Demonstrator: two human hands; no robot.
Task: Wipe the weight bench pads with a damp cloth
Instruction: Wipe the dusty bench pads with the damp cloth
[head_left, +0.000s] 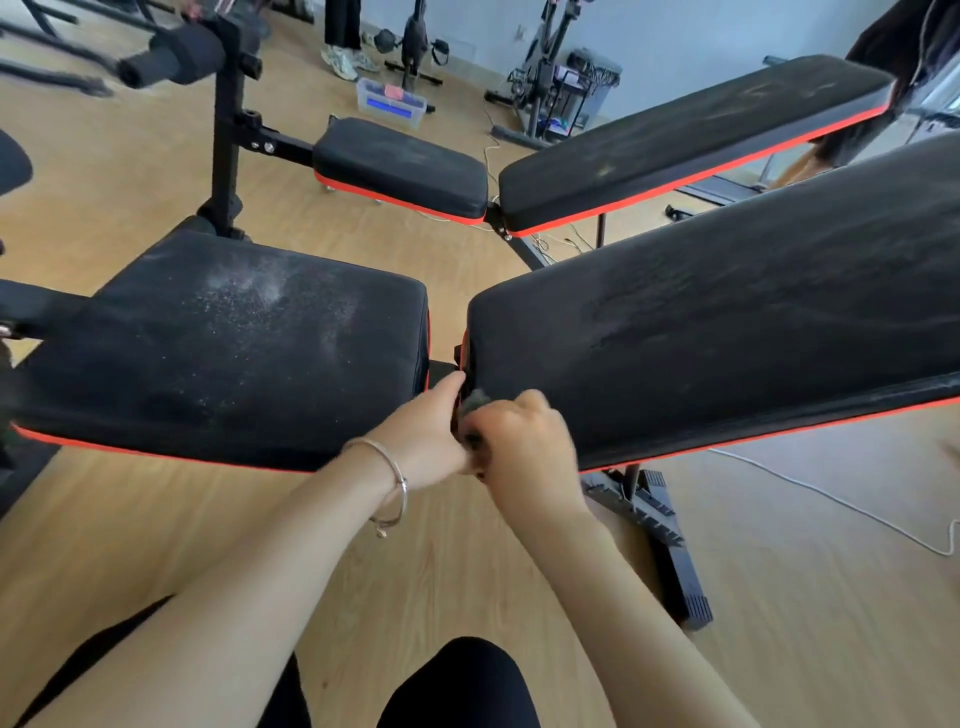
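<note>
Head view, back pad (727, 338), length rising rightward, right hand (524, 452) gripping cloth (475, 402)

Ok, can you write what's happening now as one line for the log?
right hand grips grey cloth at back pad corner | left hand beside it, hold unclear | seat pad dusty

Near bench seat pad (234, 343): black, red trim on near edge, lying roughly flat at left, white dusty specks across its far middle. Near back pad (727, 332): black, red trim, tilted up toward the right, faint smeared streaks on top. A narrow gap separates the two. Cloth (475, 402): dark grey, bunched small, at the back pad's near left corner, gripped by right hand (524, 447). Far bench: small seat pad (400, 166) and long tilted back pad (675, 140), same black and red, both dusty.
</note>
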